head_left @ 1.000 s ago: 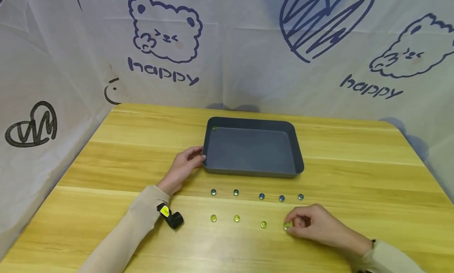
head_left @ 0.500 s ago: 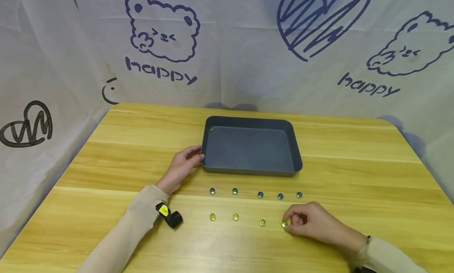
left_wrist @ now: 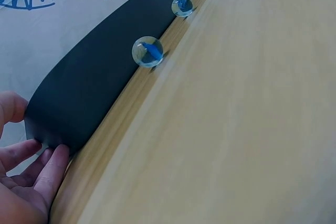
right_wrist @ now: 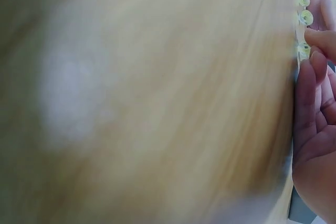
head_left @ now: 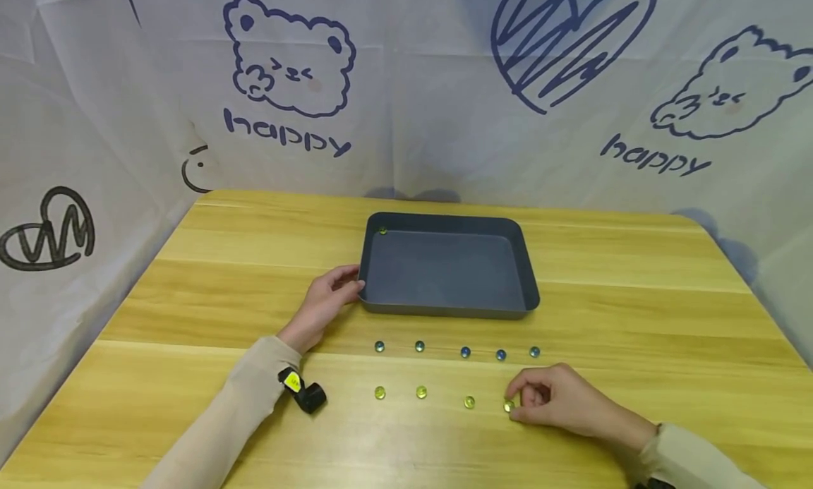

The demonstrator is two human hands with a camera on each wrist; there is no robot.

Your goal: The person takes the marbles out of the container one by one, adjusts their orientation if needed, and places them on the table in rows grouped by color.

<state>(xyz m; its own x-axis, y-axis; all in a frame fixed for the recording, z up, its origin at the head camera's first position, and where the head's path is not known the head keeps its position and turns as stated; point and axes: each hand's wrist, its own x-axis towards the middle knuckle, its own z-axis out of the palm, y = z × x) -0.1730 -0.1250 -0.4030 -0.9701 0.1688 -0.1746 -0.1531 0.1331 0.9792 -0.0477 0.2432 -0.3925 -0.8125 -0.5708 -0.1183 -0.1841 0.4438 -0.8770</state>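
Observation:
My left hand (head_left: 322,302) holds the left side of a dark grey rectangular baking tray (head_left: 444,310), thumb at its front left corner. In the left wrist view, its fingers (left_wrist: 52,174) touch the tray's outer wall low down. My right hand (head_left: 562,403) pinches a yellow-green glass marble (head_left: 509,406) between thumb and forefinger, at the table surface. That marble is the rightmost of a front row; to its left lie three more yellow-green marbles (head_left: 469,402). A row of several blue marbles (head_left: 466,352) lies between them and the tray. One yellow-green marble (head_left: 382,230) sits in the tray's back left corner.
The wooden table (head_left: 241,242) has its back edge against a white cloth (head_left: 438,115) printed with bears and hearts. A black wrist camera (head_left: 311,397) is strapped over the left sleeve. The right wrist view is mostly blurred table.
Both hands keep nearly the same place and hold. The marble inside the tray has shifted slightly near the back left corner. The head view itself has drifted a little.

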